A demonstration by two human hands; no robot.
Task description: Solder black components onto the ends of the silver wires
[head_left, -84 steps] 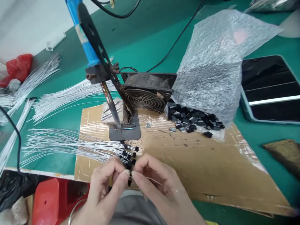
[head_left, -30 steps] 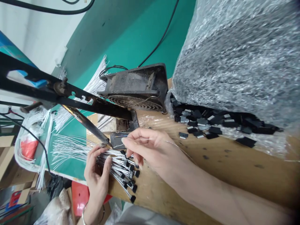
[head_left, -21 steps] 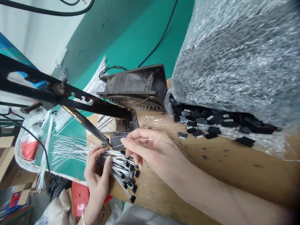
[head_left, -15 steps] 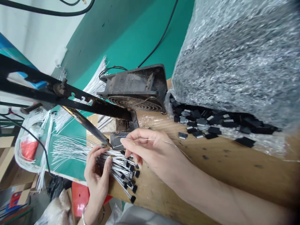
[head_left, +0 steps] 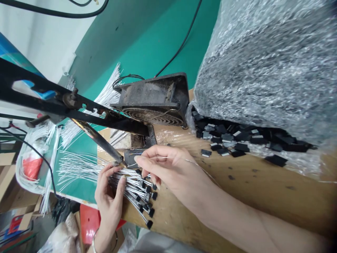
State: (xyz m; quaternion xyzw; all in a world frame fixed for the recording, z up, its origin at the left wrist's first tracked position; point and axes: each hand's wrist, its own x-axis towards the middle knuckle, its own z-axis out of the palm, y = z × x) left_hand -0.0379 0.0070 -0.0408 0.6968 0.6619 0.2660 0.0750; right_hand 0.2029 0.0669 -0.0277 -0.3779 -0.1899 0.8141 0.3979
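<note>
My right hand (head_left: 171,168) pinches a thin strand of solder wire (head_left: 188,160) between thumb and index finger; its tail trails back over the wrist. The free end points at the tip of a soldering iron (head_left: 107,147), which slants down from a black metal stand (head_left: 123,123). My left hand (head_left: 109,196) curls its fingers round white wires (head_left: 79,168) just below that tip. Several of these wires end in small black connectors (head_left: 149,224), spread in front of my hands. A small dark block (head_left: 130,158) sits beside the tip, partly covered by my right fingers.
A dusty black fan (head_left: 155,98) stands behind the iron. On the right, a large plastic bag (head_left: 263,70) spills black connector housings (head_left: 242,147) onto the brown board (head_left: 237,189). More white wires (head_left: 105,95) lie on the green mat (head_left: 147,45).
The view has shifted very slightly. Both hands, the solder wire and the iron hold nearly the same places.
</note>
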